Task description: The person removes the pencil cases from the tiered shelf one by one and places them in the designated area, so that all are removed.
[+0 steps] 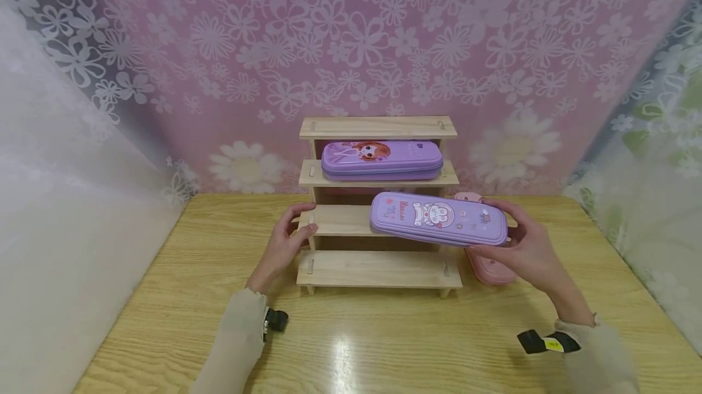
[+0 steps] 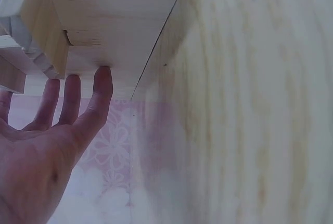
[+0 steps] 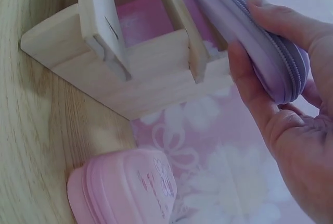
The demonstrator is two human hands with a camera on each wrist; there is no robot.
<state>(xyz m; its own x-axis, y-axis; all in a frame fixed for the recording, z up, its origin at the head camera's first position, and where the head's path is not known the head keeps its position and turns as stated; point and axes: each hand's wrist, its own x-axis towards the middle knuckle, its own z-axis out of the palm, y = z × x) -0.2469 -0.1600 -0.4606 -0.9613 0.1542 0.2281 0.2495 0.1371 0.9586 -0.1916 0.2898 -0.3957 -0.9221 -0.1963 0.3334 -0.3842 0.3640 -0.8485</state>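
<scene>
My right hand (image 1: 531, 251) grips the right end of a lilac pencil case (image 1: 439, 218) with a bunny picture, thumb on the near side and fingers on the far side. In the right wrist view the zip (image 3: 281, 52) of this case runs between thumb and fingers. It slants over the third board down of a stepped wooden rack (image 1: 378, 269), right end nearer me. My left hand (image 1: 285, 239) touches the rack's left end; in the left wrist view its straight fingers (image 2: 99, 96) meet the side panel (image 2: 119, 21).
A purple pencil case (image 1: 381, 161) with a girl picture lies on the second board down. A pink pencil case (image 1: 492, 269) sits on the wooden table (image 1: 384, 339), right of the rack, partly hidden. Floral cloth (image 1: 351, 35) hangs close behind the rack.
</scene>
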